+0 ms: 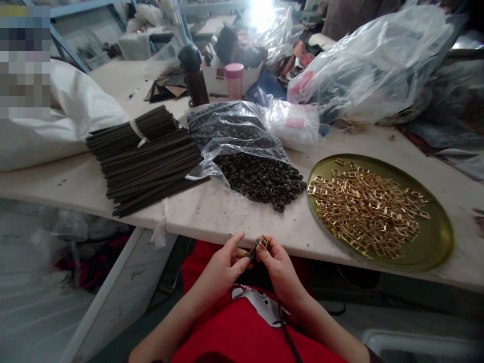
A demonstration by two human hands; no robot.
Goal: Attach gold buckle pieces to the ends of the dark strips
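Note:
Close together at the table's front edge, both my hands work on one small piece. My right hand (278, 262) is closed, pinching a gold buckle (263, 241) between thumb and fingers. Thumb and fingers of my left hand (227, 262) close on a dark leather piece (251, 252) reaching to the buckle; its exact shape is too small to make out. Beyond my hands lies a heap of small dark loops (260, 179), partly under a clear plastic bag (238, 123). A round gold-coloured tray (438, 247) at the right holds many gold buckles (366, 206).
Dark leather strips (147, 161) lie stacked on the table (212, 212) at left, one bundle tied with white. Behind stand a dark bottle (194, 75) and a pink-lidded jar (234, 80). Large plastic bags (378, 60) and a white sack (75, 111) flank the back.

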